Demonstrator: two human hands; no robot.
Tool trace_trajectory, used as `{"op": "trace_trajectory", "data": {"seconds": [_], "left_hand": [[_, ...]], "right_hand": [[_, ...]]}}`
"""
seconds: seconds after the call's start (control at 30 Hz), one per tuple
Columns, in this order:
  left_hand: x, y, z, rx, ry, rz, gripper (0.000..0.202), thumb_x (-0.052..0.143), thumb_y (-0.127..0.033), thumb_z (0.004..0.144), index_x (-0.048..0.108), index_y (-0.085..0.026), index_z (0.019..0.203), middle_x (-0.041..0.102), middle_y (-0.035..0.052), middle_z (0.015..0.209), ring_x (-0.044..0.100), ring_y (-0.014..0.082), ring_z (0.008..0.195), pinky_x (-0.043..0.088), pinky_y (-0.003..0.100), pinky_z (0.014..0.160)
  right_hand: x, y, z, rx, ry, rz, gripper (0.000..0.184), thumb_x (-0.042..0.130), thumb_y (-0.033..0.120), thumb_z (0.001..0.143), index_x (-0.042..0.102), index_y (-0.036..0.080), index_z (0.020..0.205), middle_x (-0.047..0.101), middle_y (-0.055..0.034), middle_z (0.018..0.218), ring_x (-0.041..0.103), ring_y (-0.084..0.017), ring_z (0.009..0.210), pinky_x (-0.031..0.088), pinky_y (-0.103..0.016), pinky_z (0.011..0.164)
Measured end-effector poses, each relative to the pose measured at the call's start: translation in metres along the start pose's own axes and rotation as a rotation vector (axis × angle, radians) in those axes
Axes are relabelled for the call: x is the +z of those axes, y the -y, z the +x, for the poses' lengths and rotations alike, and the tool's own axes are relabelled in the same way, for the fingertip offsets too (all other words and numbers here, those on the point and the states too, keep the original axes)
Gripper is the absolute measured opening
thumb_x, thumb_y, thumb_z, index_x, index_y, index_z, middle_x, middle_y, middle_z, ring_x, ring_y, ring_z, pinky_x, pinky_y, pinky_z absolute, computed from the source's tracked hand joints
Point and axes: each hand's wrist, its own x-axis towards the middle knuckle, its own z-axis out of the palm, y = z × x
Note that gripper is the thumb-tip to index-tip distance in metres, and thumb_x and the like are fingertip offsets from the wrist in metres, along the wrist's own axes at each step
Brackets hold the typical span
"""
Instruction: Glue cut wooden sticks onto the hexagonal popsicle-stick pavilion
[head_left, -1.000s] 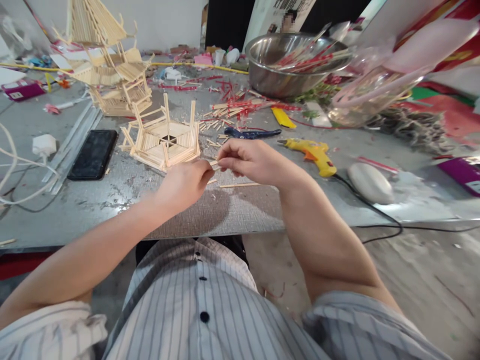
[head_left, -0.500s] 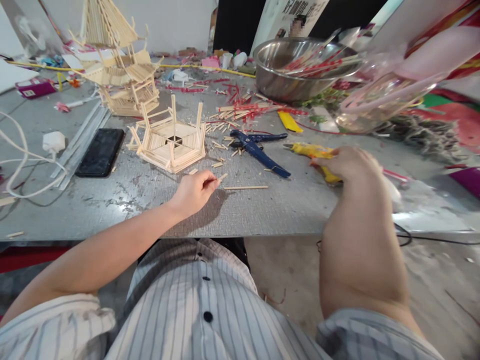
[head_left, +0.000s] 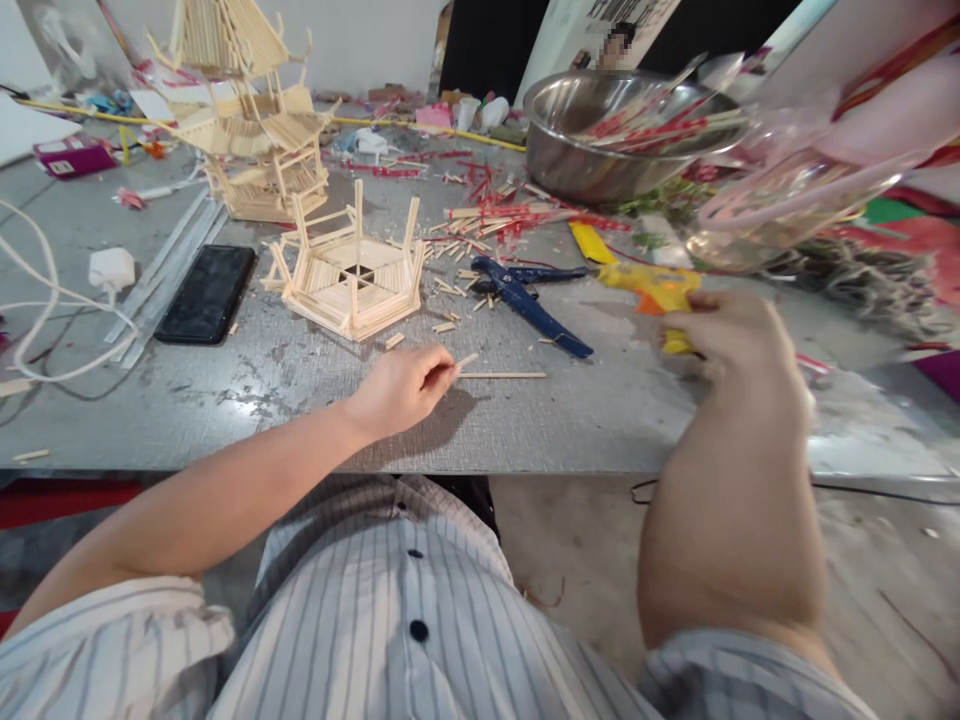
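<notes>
My left hand [head_left: 405, 390] is closed in a pinch just above the table, with a short wooden stick piece [head_left: 468, 361] poking out from its fingertips. A longer thin stick [head_left: 504, 375] lies flat beside those fingertips. At the right, my right hand [head_left: 739, 335], smeared by motion, is closed round the handle of a yellow hot glue gun [head_left: 652, 286] with an orange trigger; its nozzle points left. Ahead of my left hand sits a hexagonal stick frame [head_left: 352, 290] with upright posts. Blue-handled pliers [head_left: 525, 305] lie between the frame and the glue gun.
A tiered stick pagoda [head_left: 259, 140] stands at the back left. A black phone [head_left: 206, 294], clear glue sticks [head_left: 169, 270] and a white charger [head_left: 111, 270] lie left. Red-tipped sticks [head_left: 502, 215] are scattered near a steel basin [head_left: 592, 165]. The table's front edge runs close to my body.
My right hand and the glue gun have shifted slightly up the view, the gun's nozzle nearing the pliers. My left hand still pinches the stick piece. The whole view has shifted slightly.
</notes>
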Motion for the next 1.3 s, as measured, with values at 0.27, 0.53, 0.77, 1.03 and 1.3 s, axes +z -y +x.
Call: {"op": "trace_trajectory", "data": {"seconds": [0.27, 0.53, 0.77, 1.03, 1.3], "left_hand": [[0.002, 0.004, -0.002, 0.118, 0.102, 0.205, 0.018, 0.049, -0.023, 0.094, 0.062, -0.016, 0.084, 0.070, 0.0046, 0.076, 0.064, 0.0149, 0.070, 0.044, 0.025, 0.063], [0.000, 0.005, 0.001, 0.183, 0.176, 0.293, 0.022, 0.050, -0.025, 0.094, 0.066, -0.017, 0.083, 0.072, 0.0036, 0.078, 0.064, 0.0187, 0.077, 0.044, 0.028, 0.064], [-0.002, 0.008, 0.007, 0.105, 0.194, 0.337, 0.020, 0.054, -0.028, 0.092, 0.067, -0.017, 0.081, 0.068, 0.0050, 0.070, 0.064, 0.0199, 0.071, 0.045, 0.032, 0.072], [0.001, 0.015, 0.010, 0.083, 0.189, 0.234, 0.018, 0.054, -0.024, 0.091, 0.066, -0.016, 0.081, 0.069, 0.0042, 0.069, 0.065, 0.0182, 0.068, 0.046, 0.031, 0.071], [-0.001, 0.017, 0.011, 0.062, 0.176, 0.173, 0.015, 0.057, -0.022, 0.090, 0.067, -0.016, 0.082, 0.069, 0.0042, 0.072, 0.064, 0.0169, 0.070, 0.044, 0.028, 0.067]], "right_hand": [[0.030, 0.069, -0.044, 0.053, 0.419, 0.550, 0.011, 0.063, 0.012, 0.067, 0.061, 0.023, 0.069, 0.051, 0.0003, 0.068, 0.049, -0.007, 0.059, 0.039, -0.031, 0.060], [0.093, 0.100, -0.076, -0.186, 0.637, 0.446, 0.018, 0.067, 0.015, 0.064, 0.060, 0.020, 0.079, 0.066, -0.0007, 0.078, 0.048, -0.008, 0.044, 0.039, -0.029, 0.046], [0.104, 0.074, -0.079, -0.467, 0.564, 0.054, 0.025, 0.073, 0.031, 0.069, 0.067, 0.018, 0.089, 0.069, -0.0048, 0.082, 0.054, -0.013, 0.058, 0.046, -0.030, 0.051], [0.114, 0.071, -0.085, -0.644, 0.493, -0.127, 0.032, 0.073, 0.042, 0.072, 0.068, 0.023, 0.097, 0.071, -0.0041, 0.092, 0.065, -0.024, 0.090, 0.053, -0.037, 0.077], [0.120, 0.070, -0.088, -0.649, 0.545, -0.106, 0.034, 0.071, 0.043, 0.073, 0.070, 0.020, 0.097, 0.072, -0.0046, 0.091, 0.066, -0.022, 0.089, 0.052, -0.035, 0.078]]}}
